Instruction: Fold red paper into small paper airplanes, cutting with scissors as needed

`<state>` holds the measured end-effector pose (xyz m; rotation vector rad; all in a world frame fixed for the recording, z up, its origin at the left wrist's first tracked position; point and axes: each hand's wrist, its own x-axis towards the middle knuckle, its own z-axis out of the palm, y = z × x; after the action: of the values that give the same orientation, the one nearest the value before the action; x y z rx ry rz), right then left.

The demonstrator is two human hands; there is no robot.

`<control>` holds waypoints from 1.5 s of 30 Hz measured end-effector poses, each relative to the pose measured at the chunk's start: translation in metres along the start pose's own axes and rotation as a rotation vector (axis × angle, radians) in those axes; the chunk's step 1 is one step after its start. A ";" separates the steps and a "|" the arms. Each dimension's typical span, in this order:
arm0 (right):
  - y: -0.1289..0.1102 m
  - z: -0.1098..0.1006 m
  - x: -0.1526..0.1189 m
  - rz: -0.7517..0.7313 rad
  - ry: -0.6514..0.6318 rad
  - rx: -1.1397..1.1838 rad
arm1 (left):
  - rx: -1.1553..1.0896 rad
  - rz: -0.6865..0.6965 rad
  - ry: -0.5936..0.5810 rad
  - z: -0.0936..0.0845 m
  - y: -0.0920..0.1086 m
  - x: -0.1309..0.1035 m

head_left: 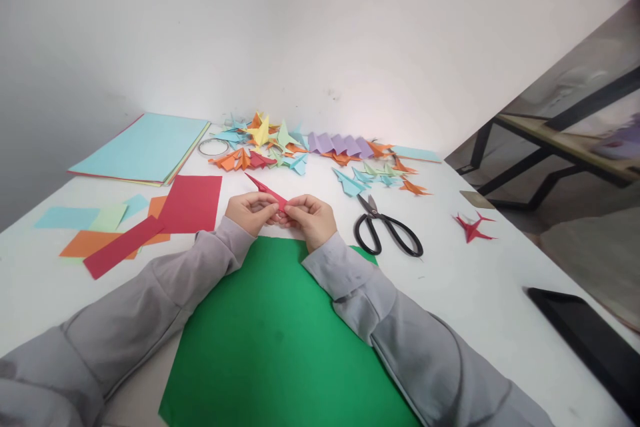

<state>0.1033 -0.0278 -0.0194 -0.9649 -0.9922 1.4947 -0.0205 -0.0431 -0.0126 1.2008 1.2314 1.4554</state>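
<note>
Between both hands is a small piece of folded red paper [267, 191], its narrow pointed end sticking out up and to the left. My left hand [253, 211] pinches it from the left, fingers curled around its lower part. From the right, my right hand [311, 217] grips the same paper between thumb and fingers. Fingertips hide the lower end of the fold. Below the hands a large green sheet [280, 327] lies on the white table. To the right of my right hand rest black-handled scissors [385, 225], blades pointing away.
Folded paper figures [260, 137] in several colours are heaped along the wall, with a purple pleated strip [340, 145] beside them. Stacked coloured sheets [145, 147] and loose red paper [190, 203] lie left. A red folded figure [473, 230] and a black tablet-like device [585, 333] lie right.
</note>
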 end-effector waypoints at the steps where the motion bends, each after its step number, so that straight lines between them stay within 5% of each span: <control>1: 0.000 0.000 0.000 -0.004 0.001 -0.005 | 0.003 0.002 0.001 0.000 0.000 0.000; 45: 0.004 -0.001 0.001 -0.028 -0.052 -0.010 | 0.044 0.077 0.057 0.002 0.002 -0.003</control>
<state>0.1031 -0.0270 -0.0232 -0.9197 -1.0474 1.4994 -0.0177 -0.0459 -0.0105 1.2561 1.2743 1.5357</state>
